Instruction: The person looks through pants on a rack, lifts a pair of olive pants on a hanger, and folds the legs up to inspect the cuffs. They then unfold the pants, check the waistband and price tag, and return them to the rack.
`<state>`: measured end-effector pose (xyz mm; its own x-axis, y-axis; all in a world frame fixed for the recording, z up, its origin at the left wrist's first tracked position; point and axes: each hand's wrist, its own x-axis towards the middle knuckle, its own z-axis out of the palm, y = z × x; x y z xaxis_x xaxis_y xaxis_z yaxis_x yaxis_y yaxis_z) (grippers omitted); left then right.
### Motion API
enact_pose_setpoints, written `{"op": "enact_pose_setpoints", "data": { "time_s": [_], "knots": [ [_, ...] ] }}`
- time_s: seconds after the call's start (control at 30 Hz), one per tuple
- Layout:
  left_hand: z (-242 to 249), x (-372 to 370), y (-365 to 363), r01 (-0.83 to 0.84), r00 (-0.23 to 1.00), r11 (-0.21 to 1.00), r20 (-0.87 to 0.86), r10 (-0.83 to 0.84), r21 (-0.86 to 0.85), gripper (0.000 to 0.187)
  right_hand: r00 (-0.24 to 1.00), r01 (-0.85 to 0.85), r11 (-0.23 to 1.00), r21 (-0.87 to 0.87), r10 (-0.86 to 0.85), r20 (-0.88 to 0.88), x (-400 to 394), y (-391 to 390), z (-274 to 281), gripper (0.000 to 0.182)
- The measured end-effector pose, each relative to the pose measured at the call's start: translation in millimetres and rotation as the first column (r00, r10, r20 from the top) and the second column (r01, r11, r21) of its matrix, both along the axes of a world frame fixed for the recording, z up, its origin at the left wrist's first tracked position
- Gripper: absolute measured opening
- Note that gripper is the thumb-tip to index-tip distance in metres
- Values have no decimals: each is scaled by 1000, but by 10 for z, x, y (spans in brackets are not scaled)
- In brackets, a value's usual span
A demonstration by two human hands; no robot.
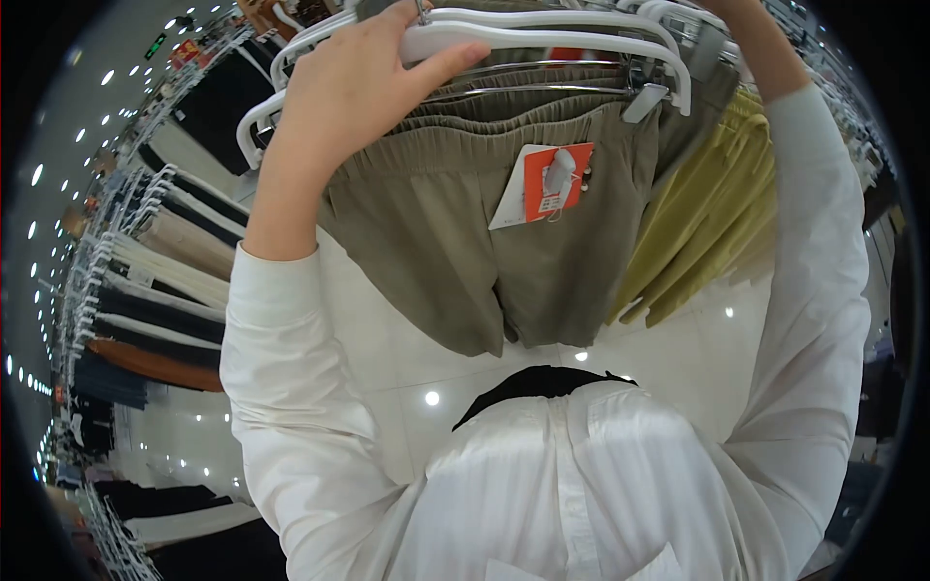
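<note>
My left hand (363, 77) is closed round a white plastic hanger (542, 37) at the top of the view, with the thumb lying along it. Olive-green trousers (417, 213) hang from the hangers by metal clips. A white and orange tag (557, 189) dangles on their front. Several more white hangers sit close behind. At the top right my right forearm reaches upward, and its hand is almost wholly cut off by the frame's edge, so its fingers cannot be seen.
Yellow-green trousers (717, 194) hang just right of the olive ones. Along the left, racks hold rows of garments in black, white, beige and brown (160, 363). Pale glossy floor tiles (387, 378) show below.
</note>
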<state>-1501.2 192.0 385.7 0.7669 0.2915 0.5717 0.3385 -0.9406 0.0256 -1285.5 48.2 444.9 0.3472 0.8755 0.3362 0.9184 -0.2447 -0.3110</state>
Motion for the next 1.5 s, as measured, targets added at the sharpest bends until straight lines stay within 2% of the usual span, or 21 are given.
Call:
{"op": "enact_pose_setpoints", "data": {
  "time_s": [0.17,0.2,0.23,0.33,0.37,0.4,0.6,0.67,0.73,0.8,0.83,0.87,0.93,1.07,1.23,1.3,1.33,1.4,1.43,1.47,1.5],
  "knots": [
    [0,34,100,80,997,997,15,-80,2,62,972,85,994,64,-69,-224,6,-885,-122,34],
    [-2,31,120,214,972,974,89,-220,68,58,951,156,978,135,-112,-289,-91,-1055,-205,34],
    [7,50,135,194,977,979,80,-198,59,56,922,231,952,198,-149,-358,-133,-1213,-297,33],
    [-39,101,251,174,979,979,85,-184,109,44,858,270,959,83,-201,-473,214,-1941,-590,37],
    [-73,159,394,163,983,982,72,-170,99,57,848,297,952,74,-228,-479,160,-2106,-728,37],
    [-103,242,575,151,986,985,59,-156,89,70,855,385,918,97,-315,-412,36,-2264,-915,39],
    [-82,531,956,3,997,978,80,-20,207,71,831,554,832,15,-553,-59,-562,-3042,-1239,39],
    [-118,667,1202,-9,997,981,82,-7,193,72,888,441,883,-164,-456,-68,-778,-3042,-1149,36],
    [-291,905,1533,-85,995,980,72,73,179,73,888,433,892,-126,-447,-111,-801,-2784,-1233,30],
    [-309,933,1663,-51,996,985,77,39,164,75,944,330,928,-176,-327,42,-976,-2647,-1167,25],
    [-340,917,1514,-94,993,985,83,83,143,74,977,85,989,-118,-60,204,-938,-2523,-1176,27],
    [-405,988,1608,7,985,982,166,-38,187,72,989,43,991,-124,-25,143,-1003,-2365,-1147,26],
    [-516,1001,1568,2,940,942,321,-116,335,71,991,-45,983,-177,66,114,-1029,-2000,-1081,25],
    [-485,891,1333,-32,974,981,225,-12,191,68,949,-207,956,-207,247,194,-793,-1419,-835,24],
    [-384,606,1052,33,976,980,203,-73,196,67,892,-139,972,-187,205,403,-632,-992,-369,24],
    [-391,463,971,128,944,891,221,-244,436,62,862,-99,978,-186,178,474,-532,-792,-188,26],
    [-439,389,949,148,939,884,218,-266,443,58,887,-142,981,-132,186,423,-494,-682,-107,28],
    [-466,223,993,448,842,894,349,-412,-25,53,903,-200,977,-76,214,372,-448,-452,-2,32],
    [-455,104,947,433,847,901,350,-400,-20,53,931,-197,978,-65,208,301,-426,-356,18,31],
    [-432,-40,877,627,764,694,457,-456,-355,49,953,-193,980,-56,201,226,-397,-255,46,30],
    [-418,-161,839,728,682,337,581,-444,-596,44,951,-209,976,-58,217,223,-355,-132,79,30]
  ]
}}
